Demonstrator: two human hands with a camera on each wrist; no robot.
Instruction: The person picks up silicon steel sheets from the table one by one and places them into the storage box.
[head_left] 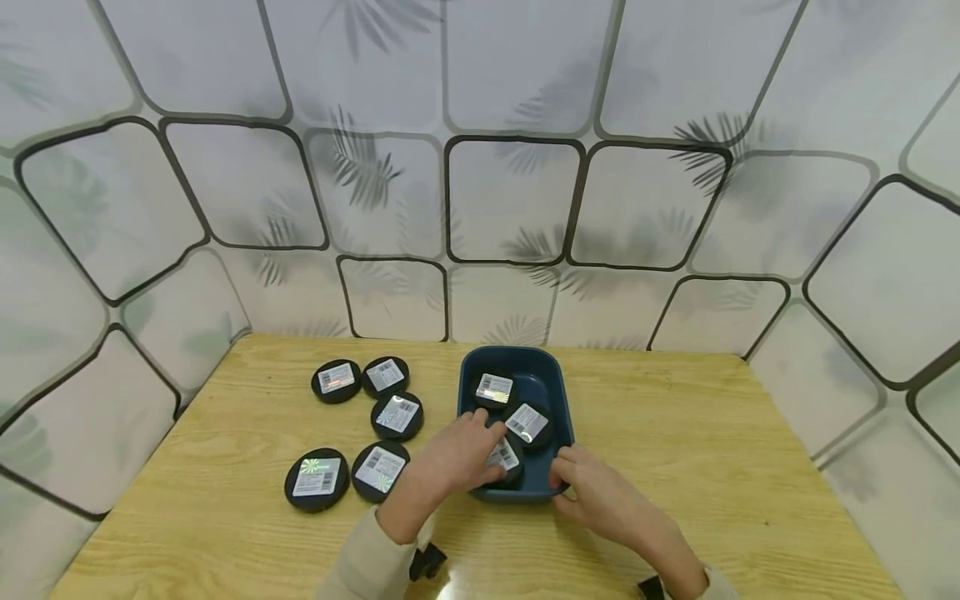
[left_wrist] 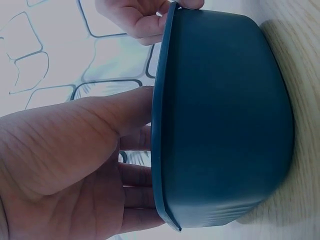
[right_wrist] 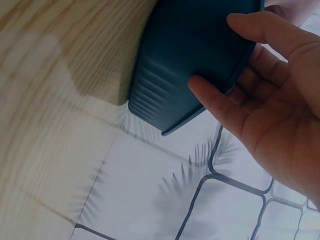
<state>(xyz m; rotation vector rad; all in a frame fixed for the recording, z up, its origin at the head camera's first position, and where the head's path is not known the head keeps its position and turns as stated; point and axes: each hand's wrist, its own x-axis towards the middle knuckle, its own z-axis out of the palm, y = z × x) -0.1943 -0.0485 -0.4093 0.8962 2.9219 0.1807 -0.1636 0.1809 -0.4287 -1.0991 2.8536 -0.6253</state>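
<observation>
Blue bin (head_left: 536,477) | three black discs (head_left: 527,424) inside | right hand (head_left: 600,496) grips rim (left_wrist: 158,117) | left hand (head_left: 461,454) spans one, hold unclear

A dark blue, rounded-rectangular bin with smooth, plastic-looking walls (head_left: 536,477) stands upright and open-topped on the table, its long sides running front to back, ridges moulded into part of its outer wall; inside, labels up, are three round, flat black discs with white barcode labels: the far disc (head_left: 493,389), the middle disc (head_left: 528,423), and the near disc (head_left: 507,457), partly hidden; five matching discs lie label-up left of the bin: the back-left disc (head_left: 336,381), back-right disc (head_left: 386,376), centre disc (head_left: 397,416), front-left disc (head_left: 317,479) and front-right disc (head_left: 380,470).
</observation>
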